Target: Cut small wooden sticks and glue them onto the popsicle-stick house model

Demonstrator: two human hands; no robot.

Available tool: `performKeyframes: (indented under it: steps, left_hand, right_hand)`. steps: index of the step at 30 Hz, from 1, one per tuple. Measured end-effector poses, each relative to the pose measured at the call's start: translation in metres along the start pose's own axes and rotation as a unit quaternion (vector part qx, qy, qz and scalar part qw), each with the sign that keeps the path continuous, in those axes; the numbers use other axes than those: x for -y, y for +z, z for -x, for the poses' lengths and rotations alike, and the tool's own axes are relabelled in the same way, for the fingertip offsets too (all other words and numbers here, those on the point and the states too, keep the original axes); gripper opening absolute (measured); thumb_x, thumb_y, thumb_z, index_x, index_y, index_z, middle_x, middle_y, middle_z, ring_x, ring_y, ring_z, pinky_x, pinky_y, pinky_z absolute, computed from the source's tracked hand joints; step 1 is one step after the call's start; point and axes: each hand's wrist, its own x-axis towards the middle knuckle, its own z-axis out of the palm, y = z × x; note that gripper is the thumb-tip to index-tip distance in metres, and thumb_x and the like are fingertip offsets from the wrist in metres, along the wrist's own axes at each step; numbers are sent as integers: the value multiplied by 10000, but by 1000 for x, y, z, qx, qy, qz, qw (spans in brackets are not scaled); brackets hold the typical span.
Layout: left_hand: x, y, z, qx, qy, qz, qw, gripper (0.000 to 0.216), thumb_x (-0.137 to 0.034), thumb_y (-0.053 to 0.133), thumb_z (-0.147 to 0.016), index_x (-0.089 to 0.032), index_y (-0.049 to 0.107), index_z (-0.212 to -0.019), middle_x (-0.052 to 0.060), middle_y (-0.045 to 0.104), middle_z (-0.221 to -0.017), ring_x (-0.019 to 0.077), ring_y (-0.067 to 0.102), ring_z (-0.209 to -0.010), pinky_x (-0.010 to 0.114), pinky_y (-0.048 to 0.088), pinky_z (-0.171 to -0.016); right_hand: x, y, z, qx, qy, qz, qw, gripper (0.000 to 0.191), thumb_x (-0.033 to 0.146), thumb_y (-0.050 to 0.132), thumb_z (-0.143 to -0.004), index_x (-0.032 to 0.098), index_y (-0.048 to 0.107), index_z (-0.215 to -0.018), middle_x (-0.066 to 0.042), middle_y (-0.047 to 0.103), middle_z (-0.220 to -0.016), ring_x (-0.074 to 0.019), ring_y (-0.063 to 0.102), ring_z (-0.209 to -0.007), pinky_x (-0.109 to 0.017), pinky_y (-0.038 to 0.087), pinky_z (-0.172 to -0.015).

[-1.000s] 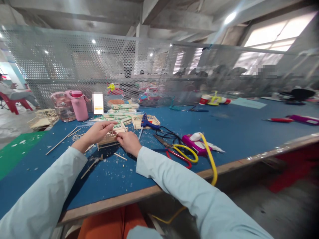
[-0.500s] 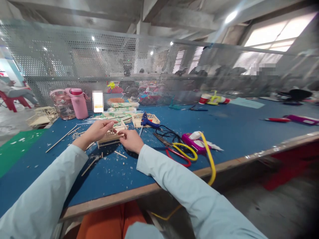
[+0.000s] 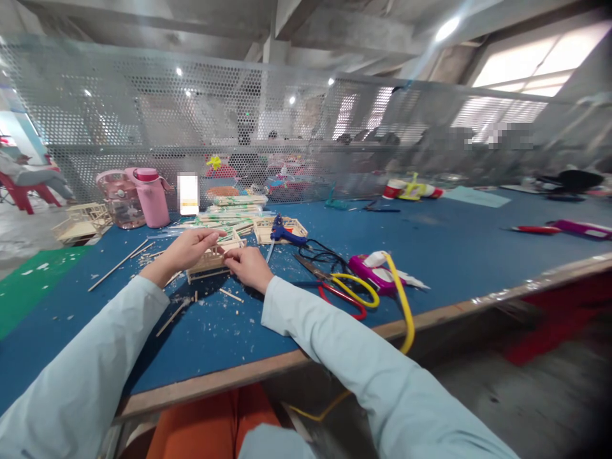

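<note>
A small model built of thin wooden sticks point(image 3: 209, 274) stands on the blue table in front of me. My left hand point(image 3: 189, 248) reaches over its left and upper side, the thumb and fingers closed at its top. At its right side my right hand point(image 3: 251, 266) has its fingertips pinched together against the frame. Both hands hide part of the model. A few loose wooden sticks point(image 3: 231, 296) and pale scraps lie just in front of it. Behind my right hand, a blue glue gun point(image 3: 282, 231) rests beside another wooden stick frame point(image 3: 262, 237).
Scissors point(image 3: 351, 290) with yellow and red handles and a purple tissue pack point(image 3: 375, 275) lie to the right. A pink bottle point(image 3: 152, 201), a clear pinkish jug point(image 3: 122, 204) and bundles of wrapped sticks point(image 3: 234, 213) stand or lie behind, before a perforated metal screen point(image 3: 306, 153).
My right hand has shifted very slightly left along the model. My left hand and the model look the same.
</note>
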Motion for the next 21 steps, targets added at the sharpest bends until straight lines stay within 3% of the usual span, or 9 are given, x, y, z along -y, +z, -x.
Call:
performKeyframes:
  steps: [3,5,7,9,10,11,13,17,21]
  left_hand:
    - [0,0,0,0,-11,21,1000,547,-503,388,-807,-101,564,-1133,89,694,-856,211,607,-863,349,420,-843]
    - [-4,-1,2,-41,0,30,999,529,-479,390,-812,-113,530,-1167,94,675,-925,199,602,-861,331,434,-812]
    - [-12,-2,7,-165,25,1,986,470,-439,396,-820,-128,534,-1144,98,640,-1000,191,577,-901,308,426,-810]
    - [-24,0,18,-334,41,-65,939,382,-404,400,-825,-141,568,-1047,90,613,-991,186,545,-909,292,411,-801]
    - [-31,2,24,-382,44,-92,919,344,-391,390,-833,-153,574,-999,75,606,-944,176,537,-867,284,406,-779]
    - [-38,5,30,-392,46,-117,911,312,-388,384,-836,-163,581,-926,57,598,-860,164,529,-799,270,402,-733]
    - [-49,14,40,-330,41,-178,926,296,-410,391,-832,-177,568,-787,27,555,-696,141,491,-653,250,374,-628]
    - [-55,29,46,-183,-13,-283,941,348,-488,388,-811,-186,533,-716,36,542,-641,158,467,-584,262,295,-536]
    - [-43,34,41,-70,8,-226,972,412,-432,266,-869,-187,515,-651,46,568,-637,166,485,-594,266,294,-544]
  right_hand:
    - [-1,1,0,0,2,-1,1000,209,203,502,-760,194,708,-789,7,653,-613,-104,544,-613,-188,338,-595]
    - [-1,2,1,-1,7,-3,1000,200,217,510,-769,193,705,-808,4,657,-633,-105,547,-626,-189,342,-611]
    - [-2,1,3,-6,6,-5,1000,201,254,514,-788,182,697,-831,-3,660,-658,-105,549,-633,-190,346,-618]
    - [-1,-1,6,-6,-16,2,1000,212,278,501,-810,176,681,-855,-9,661,-683,-106,550,-632,-191,345,-617]
    - [0,-4,8,-6,-34,13,999,213,278,488,-821,178,669,-870,-11,661,-697,-108,553,-634,-193,343,-616]
    - [2,-6,11,-5,-55,28,998,212,276,472,-832,183,655,-885,-12,662,-717,-112,557,-643,-197,341,-616]
    - [5,-13,16,-6,-98,63,993,216,275,435,-854,197,626,-919,-19,666,-783,-124,572,-695,-206,338,-626]
    - [9,-23,24,-18,-140,135,981,248,267,377,-884,178,594,-963,-58,658,-915,-143,576,-835,-214,341,-672]
    - [13,-29,27,-23,-157,188,969,303,273,314,-911,150,590,-941,-89,651,-909,-152,567,-872,-229,351,-717]
